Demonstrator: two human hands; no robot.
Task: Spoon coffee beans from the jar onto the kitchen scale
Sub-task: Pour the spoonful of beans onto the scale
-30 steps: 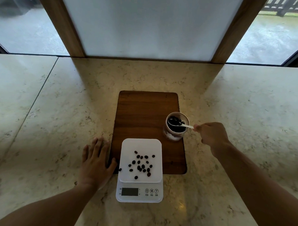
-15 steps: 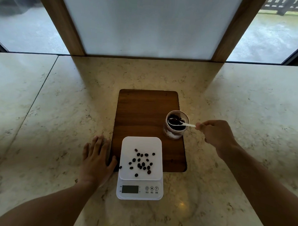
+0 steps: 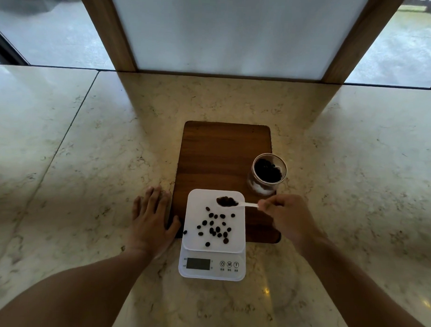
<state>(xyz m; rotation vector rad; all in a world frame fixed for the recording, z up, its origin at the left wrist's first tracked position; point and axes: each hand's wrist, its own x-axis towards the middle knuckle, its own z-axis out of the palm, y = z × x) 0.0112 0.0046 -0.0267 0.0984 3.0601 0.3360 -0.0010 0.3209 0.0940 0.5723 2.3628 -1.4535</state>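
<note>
Presently the right hand pinches a small white plastic spoon, loaded with dark coffee beans, over the white kitchen scale at lower centre, presumably for tipping, while the left hand, fingers splayed and empty, rests flat on the marble tabletop, the clear glass jar upright right of centre.

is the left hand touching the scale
Apart. The head view shows the left hand flat on the counter, with a strip of wooden board showing between its thumb and the scale.
</note>
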